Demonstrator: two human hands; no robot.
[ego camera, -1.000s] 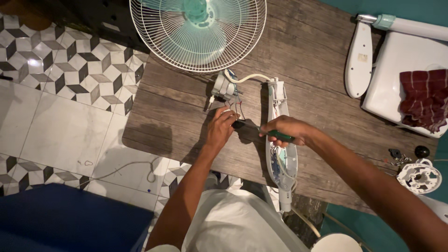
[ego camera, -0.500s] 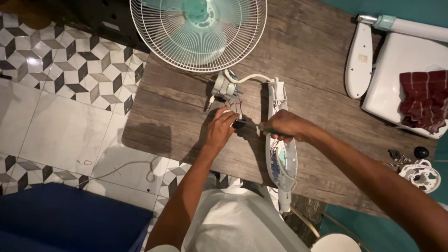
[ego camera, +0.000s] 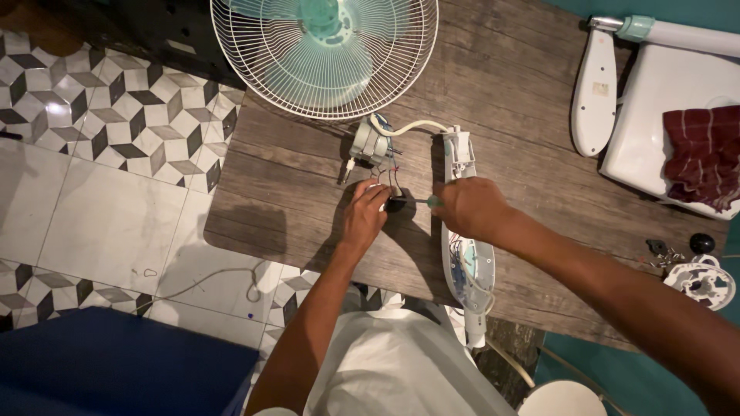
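**Two hands at a small dark part on the wooden table**

A small round black part (ego camera: 395, 204) sits on the brown wooden plank table (ego camera: 524, 100), just below a little grey fan motor (ego camera: 368, 144) with coloured wires trailing from it. The left hand (ego camera: 364, 217) rests beside the part, its fingertips (ego camera: 379, 192) curled in and pinching at it; how firmly they grip is hard to tell from here. The right hand (ego camera: 472, 208) is closed in a fist around the green handle of a slim screwdriver (ego camera: 420, 202), whose shaft lies level and points left, its tip meeting the black part.

Under the right wrist lies a long white plastic fan housing (ego camera: 465, 254), opened up, with wiring showing inside and a white cable looping from its top end to the motor. Above, at the table's far edge, lies a white wire fan guard with pale green blades (ego camera: 324, 54). To the right are a white oval cover (ego camera: 593, 96), a white fan base with a dark red checked cloth (ego camera: 703, 154) on it, some small screws, a black knob (ego camera: 701, 243) and a round white plastic piece (ego camera: 700, 283). Patterned floor tiles (ego camera: 100, 139) spread out to the left.
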